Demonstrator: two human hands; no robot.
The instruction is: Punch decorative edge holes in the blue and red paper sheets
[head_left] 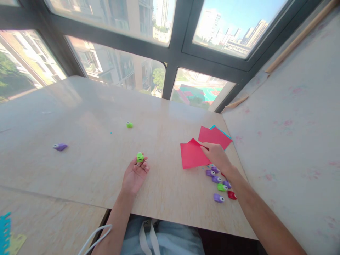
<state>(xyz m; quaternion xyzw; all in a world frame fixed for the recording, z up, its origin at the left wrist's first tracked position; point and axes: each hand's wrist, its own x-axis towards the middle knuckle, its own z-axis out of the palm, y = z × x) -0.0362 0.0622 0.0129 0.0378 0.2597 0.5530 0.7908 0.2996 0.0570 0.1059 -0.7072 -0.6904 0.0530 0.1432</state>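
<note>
My left hand (pixel 136 175) is turned palm up above the table, its fingers closed around a small bright green paper punch (pixel 140 157). On the right, my right hand (pixel 216 154) pinches the upper right corner of a red sheet of paper (pixel 192 156), and that corner lifts slightly. Behind this sheet lie more red paper (pixel 212 136) and a blue sheet (pixel 225 133), partly covered. Just below my right hand sits a group of small punches in purple (pixel 219 198), green (pixel 222 187) and red (pixel 232 195); my forearm hides some of them.
Another green punch (pixel 129 124) stands toward the window, and a purple punch (pixel 60 146) lies far left. Small blue paper bits are scattered about. At the lower left are cut blue paper (pixel 5 232) and a white cable (pixel 97 232). A wall (pixel 292 141) bounds the right side.
</note>
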